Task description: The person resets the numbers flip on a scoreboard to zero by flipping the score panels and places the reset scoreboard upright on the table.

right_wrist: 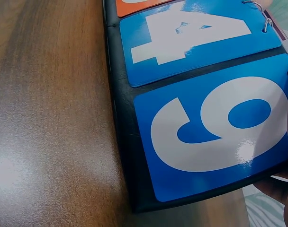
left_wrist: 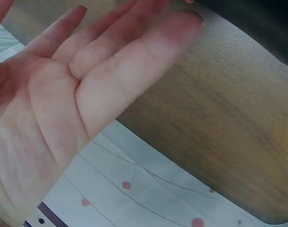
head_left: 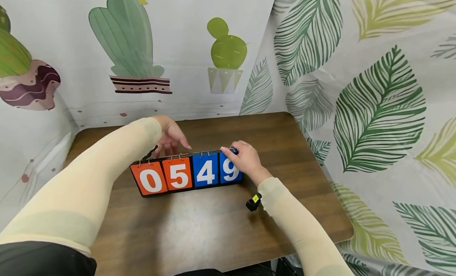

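Note:
A tabletop flip scoreboard point(head_left: 206, 169) stands tilted on the wooden table, showing orange cards 0 and 5 and blue cards 4 and 9. My right hand point(head_left: 246, 159) grips its top right corner, thumb over the front at the 9 card point(right_wrist: 182, 184) and fingers behind. Behind the board's left part is my left hand point(head_left: 171, 137), its fingertips partly hidden by the board. In the left wrist view the left palm point(left_wrist: 54, 109) shows with fingers fairly straight and nothing held. Metal rings point(right_wrist: 267, 24) run along the scoreboard's top edge.
The brown wooden table point(head_left: 199, 236) has rounded corners. A cactus-print cloth point(head_left: 189, 42) hangs behind it and a leaf-print cloth point(head_left: 320, 121) on the right. On the right wrist sits a small black device point(head_left: 253, 203).

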A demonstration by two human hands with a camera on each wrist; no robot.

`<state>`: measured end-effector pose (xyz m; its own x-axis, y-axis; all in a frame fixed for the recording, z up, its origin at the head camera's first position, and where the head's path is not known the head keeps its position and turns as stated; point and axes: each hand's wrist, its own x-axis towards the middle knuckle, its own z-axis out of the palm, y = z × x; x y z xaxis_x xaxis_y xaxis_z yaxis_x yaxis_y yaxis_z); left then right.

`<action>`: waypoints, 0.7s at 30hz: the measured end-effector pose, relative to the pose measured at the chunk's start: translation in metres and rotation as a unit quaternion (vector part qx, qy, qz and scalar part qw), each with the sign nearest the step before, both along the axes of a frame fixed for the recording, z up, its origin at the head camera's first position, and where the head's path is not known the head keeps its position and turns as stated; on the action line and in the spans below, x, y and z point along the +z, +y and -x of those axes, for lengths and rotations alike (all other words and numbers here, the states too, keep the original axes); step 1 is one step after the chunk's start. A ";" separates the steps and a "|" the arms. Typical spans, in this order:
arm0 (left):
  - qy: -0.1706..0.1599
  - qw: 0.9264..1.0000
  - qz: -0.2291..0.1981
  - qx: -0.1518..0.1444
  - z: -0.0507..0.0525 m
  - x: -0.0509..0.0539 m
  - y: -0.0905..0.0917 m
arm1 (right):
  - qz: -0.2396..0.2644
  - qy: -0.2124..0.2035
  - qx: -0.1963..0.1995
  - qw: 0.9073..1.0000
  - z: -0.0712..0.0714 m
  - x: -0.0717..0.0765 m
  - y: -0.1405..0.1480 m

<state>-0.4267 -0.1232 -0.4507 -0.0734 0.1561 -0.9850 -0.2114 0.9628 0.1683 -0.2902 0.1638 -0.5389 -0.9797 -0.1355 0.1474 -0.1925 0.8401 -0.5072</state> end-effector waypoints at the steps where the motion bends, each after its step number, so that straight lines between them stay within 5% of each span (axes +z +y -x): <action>1: 0.006 1.000 0.000 -0.005 0.001 0.001 0.003 | -0.001 0.000 0.000 1.000 0.001 0.001 0.001; 10: 0.034 0.998 0.045 0.017 0.001 -0.017 0.015 | -0.007 0.010 0.013 1.000 0.003 0.000 0.001; 21: 0.058 0.997 0.046 0.027 0.003 -0.010 0.014 | 0.000 0.004 0.008 1.000 0.002 0.002 0.001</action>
<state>-0.4298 -0.1091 -0.4610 -0.1940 0.0592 -0.9792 -0.2467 0.9632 0.1071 -0.2919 0.1653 -0.5364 -0.9763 -0.1506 0.1553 -0.2095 0.8370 -0.5056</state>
